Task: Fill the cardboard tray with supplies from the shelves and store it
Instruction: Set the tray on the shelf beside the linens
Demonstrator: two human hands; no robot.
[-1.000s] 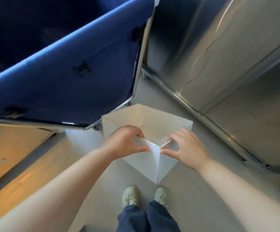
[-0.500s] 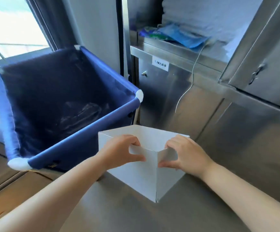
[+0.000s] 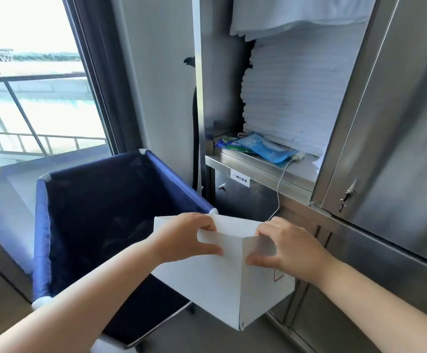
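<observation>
Seen from the head camera, the cardboard tray (image 3: 217,289) is a smooth, matte white box with an open top and sharp folded edges. One vertical corner points at the camera, and there is a small red outlined mark on its right face. It is held in the air in front of the person, between the blue cart (image 3: 92,225) and the steel cabinet (image 3: 398,123), lower than the open shelf (image 3: 258,164). The left hand (image 3: 184,240) grips the left wall at the rim, its fingers curled over the edge and its thumb pressed flat on the outer face. The right hand (image 3: 291,248) pinches the right wall the same way. The cart is a deep square bin of dark blue, slightly shiny fabric with white rounded corner caps. The cabinet is brushed stainless steel with soft reflections, and a small key (image 3: 347,197) hangs in its door. On the shelf, folded white linens (image 3: 289,98) make a tall ribbed stack. Glossy blue packets (image 3: 266,149) lie beside the stack, and a thin white cable (image 3: 281,184) hangs over the shelf's edge past a paper label (image 3: 240,180). A bright window (image 3: 29,85) is on the left. A second ago the view pointed down at the floor and the person's shoes. It has since swung upward, bringing the shelf and linens into sight, while both hands keep the same grip on the tray.
</observation>
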